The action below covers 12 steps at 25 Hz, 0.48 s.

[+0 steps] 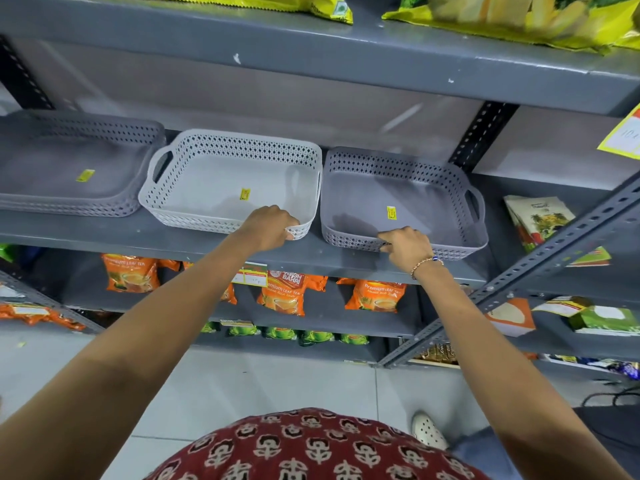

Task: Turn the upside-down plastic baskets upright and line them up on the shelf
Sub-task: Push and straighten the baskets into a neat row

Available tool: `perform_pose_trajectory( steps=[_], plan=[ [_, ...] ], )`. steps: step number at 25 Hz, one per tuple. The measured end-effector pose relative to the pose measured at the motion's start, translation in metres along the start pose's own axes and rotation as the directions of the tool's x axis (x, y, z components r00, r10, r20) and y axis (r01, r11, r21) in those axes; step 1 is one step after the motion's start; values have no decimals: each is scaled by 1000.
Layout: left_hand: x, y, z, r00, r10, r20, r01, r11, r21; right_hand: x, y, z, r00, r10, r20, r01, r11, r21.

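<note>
Three perforated plastic baskets in a row on the grey metal shelf (194, 242): light grey basket (228, 183) in the middle, upright, open side up, small yellow sticker on its floor with print too small to read; darker grey basket (401, 202) just beside it on the right, also upright, a like yellow sticker inside; third dark grey basket (69, 168) to the left, blurred, yellow sticker on its flat face, upright or inverted impossible to tell. Nothing but the stickers inside the two upright baskets. Left hand (270, 228) closed over the front rim of the light grey basket near its right corner. Right hand (405, 245), beaded bracelet at the wrist, fingers curled and pinching the front rim of the darker grey basket. One shelf down, orange tea packets (285, 291) reading "Premium Leaf Tea", one partly showing "Wagh Bakri", with a price tag (251, 273) on the shelf edge above them. Lower still, green packets (280, 332). Yellow bags (519, 19) on the top shelf; boxed goods (540, 220) on the neighbouring rack to the right.
</note>
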State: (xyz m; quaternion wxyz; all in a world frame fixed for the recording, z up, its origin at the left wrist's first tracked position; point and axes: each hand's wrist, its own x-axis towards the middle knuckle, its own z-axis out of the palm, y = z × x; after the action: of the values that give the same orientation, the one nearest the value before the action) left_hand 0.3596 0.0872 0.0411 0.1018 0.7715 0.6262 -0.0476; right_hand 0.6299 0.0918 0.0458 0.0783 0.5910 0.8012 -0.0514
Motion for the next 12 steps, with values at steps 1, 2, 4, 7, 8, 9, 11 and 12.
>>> perform_pose_trajectory(
  steps=[1,2,4,7,8,9,11,12],
  plan=[
    [-1,1,1,1000,6,-3,-6,1000,2,-1,0,0,1000,1,-5,-1,1000,1],
    [-2,0,2,1000,12,-4,-12,1000,4,-1,0,2,1000,3,-3,-3,1000,4],
    [-5,0,5,1000,16,-7,-16,1000,21,-1,1,3,1000,12,2,-12,1000,9],
    [-5,0,4,1000,12,-13,-12,999,35,2,2,2,1000,15,6,-15,1000,26],
    [-4,0,3,1000,13,-12,-13,999,37,2,2,2,1000,13,10,-13,1000,27],
    [-4,1,3,1000,16,-9,-15,999,44,2,3,2,1000,11,11,-11,1000,28],
    [-4,1,3,1000,19,-4,-19,998,57,2,3,1,1000,9,13,-9,999,32],
    [-3,1,2,1000,18,-2,-18,998,57,2,3,1,1000,8,16,-9,999,32]
  ],
)
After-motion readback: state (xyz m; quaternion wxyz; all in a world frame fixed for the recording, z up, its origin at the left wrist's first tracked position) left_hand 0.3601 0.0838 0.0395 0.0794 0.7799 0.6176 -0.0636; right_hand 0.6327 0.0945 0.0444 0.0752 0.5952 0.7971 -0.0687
